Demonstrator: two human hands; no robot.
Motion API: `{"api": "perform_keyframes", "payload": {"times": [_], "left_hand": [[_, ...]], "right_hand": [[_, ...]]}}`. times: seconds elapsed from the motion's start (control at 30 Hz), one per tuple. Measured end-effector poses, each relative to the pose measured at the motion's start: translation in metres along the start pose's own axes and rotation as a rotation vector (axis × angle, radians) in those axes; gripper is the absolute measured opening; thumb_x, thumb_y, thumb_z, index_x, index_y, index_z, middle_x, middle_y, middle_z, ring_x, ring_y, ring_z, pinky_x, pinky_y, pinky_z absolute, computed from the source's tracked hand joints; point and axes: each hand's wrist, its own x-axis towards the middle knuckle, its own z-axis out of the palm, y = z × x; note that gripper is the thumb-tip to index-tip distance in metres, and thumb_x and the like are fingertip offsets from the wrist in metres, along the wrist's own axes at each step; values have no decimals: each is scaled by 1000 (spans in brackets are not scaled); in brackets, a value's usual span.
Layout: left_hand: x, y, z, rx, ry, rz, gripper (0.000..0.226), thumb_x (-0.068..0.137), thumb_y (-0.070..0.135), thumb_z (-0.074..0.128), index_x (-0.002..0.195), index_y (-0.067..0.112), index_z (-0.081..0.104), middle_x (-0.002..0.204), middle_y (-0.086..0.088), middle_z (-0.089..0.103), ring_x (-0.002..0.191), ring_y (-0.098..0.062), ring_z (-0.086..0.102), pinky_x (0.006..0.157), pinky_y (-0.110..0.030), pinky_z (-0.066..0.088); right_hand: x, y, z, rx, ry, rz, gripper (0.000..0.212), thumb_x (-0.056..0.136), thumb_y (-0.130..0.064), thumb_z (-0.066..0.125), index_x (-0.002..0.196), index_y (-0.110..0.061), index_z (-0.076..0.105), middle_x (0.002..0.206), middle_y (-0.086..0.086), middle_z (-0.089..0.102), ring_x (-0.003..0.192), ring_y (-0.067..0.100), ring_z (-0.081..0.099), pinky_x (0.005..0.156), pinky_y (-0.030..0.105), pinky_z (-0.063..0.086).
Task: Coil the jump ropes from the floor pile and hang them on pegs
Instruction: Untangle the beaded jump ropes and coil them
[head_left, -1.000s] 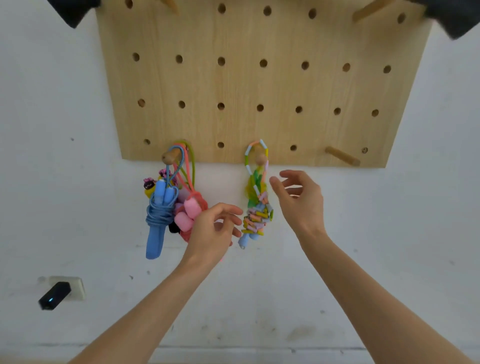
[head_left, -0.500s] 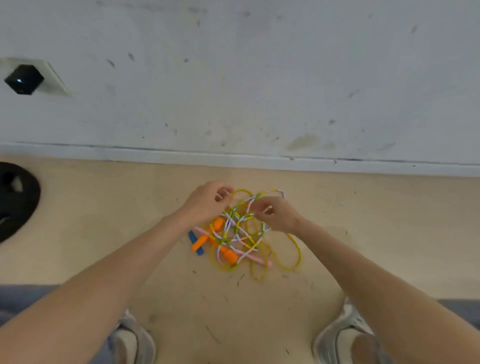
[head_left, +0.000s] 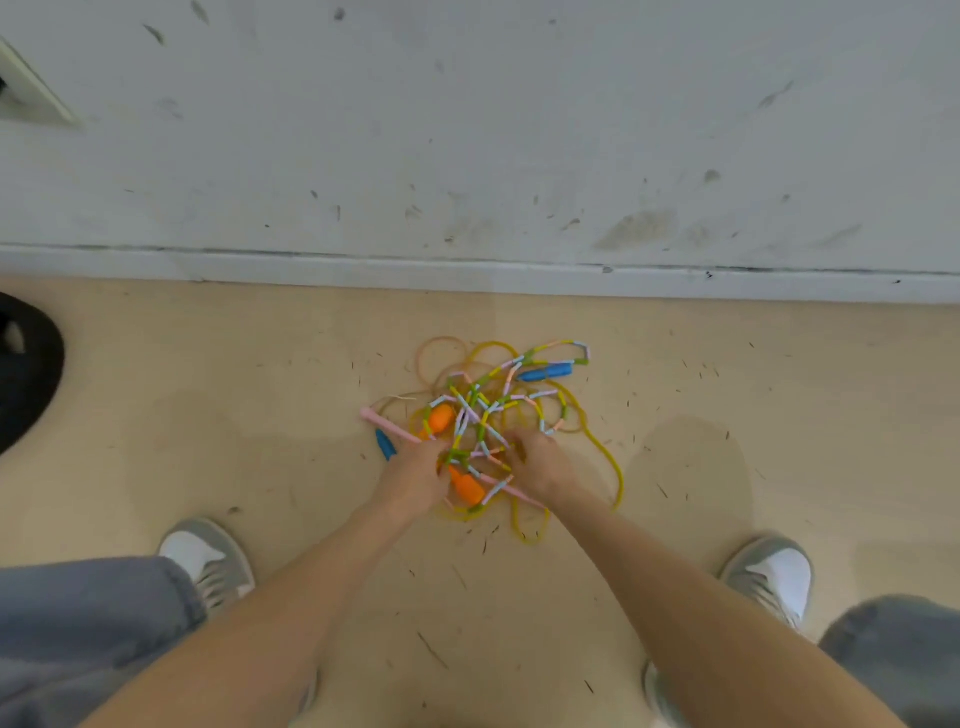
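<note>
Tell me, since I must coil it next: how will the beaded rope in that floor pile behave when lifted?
Probably floppy: the beaded rope lies in loose bends across the pile. It will likely snag, since it crosses the yellow rope and runs by the orange handle, so others may lift with it. Both the left hand and the right hand are on the tangle; neither grip shows clearly.

This looks like a plain indoor room, possibly a home or a play space, though little shows. A scuffed white painted wall (head_left: 467, 130) meets a pale beige smooth floor (head_left: 208, 415) at a white baseboard (head_left: 467, 273). Dark specks litter the floor around a tangled pile of colourful jump ropes (head_left: 498, 410).
</note>
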Motion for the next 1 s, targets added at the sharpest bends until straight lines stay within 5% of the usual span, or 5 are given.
{"api": "perform_keyframes", "payload": {"times": [0.23,0.37,0.5,0.87,1.0], "left_hand": [[6,11,27,44,252,-173,33,96,17,58,129,17,55,125,-10,61,113,-34,63,83,-43,50],[2,18,41,59,388,-334,39,95,20,63,132,12,52,133,-12,58,109,-34,63,81,-43,48],[13,1,38,308,442,-142,54,88,8,67,137,23,51,138,0,54,125,-28,49,95,-39,39],[36,-38,-6,388,280,-141,26,95,21,65,120,22,59,124,-1,63,119,-24,58,97,-37,36],[30,-54,-14,273,360,-51,20,103,35,58,103,17,68,106,-5,69,99,-29,64,94,-39,37]], "right_hand": [[6,-5,23,-189,113,-60,79,89,-57,71,147,-11,43,140,10,55,132,33,53,101,41,44],[-2,6,28,-327,217,-122,61,94,-59,60,137,-16,50,135,4,56,132,31,50,102,40,40],[-1,25,24,-399,132,-110,37,101,-39,58,132,-19,53,133,0,58,137,31,44,102,39,35],[3,-28,-62,437,453,-154,25,106,-28,58,120,-16,73,106,4,77,102,26,70,91,43,53],[13,-23,-89,654,732,46,45,102,-25,61,146,-16,54,142,2,58,124,20,58,108,40,47]]}}
